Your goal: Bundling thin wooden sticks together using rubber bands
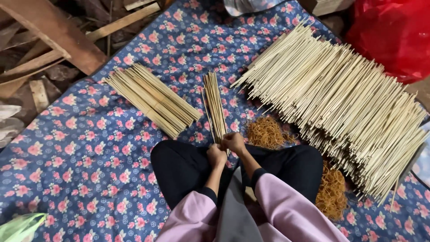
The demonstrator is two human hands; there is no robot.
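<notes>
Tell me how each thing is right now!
Left hand: closed around the near end of the small bundle.
Right hand: closed on the same end.
Small bundle: sticks gathered, lying on the cloth.
Flat bundle: laid side by side, untouched.
Big pile: loose, heaped.
Rubber bands: loose heap.
Cloth: spread flat.
Red bag: crumpled.

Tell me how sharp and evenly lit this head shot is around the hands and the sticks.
Head view: soft, even light with no glare; both hands, left hand and right hand, are slightly soft where they grip the small stick bundle; the big stick pile is crisp; the wood scraps sit in dim shadow.
</notes>
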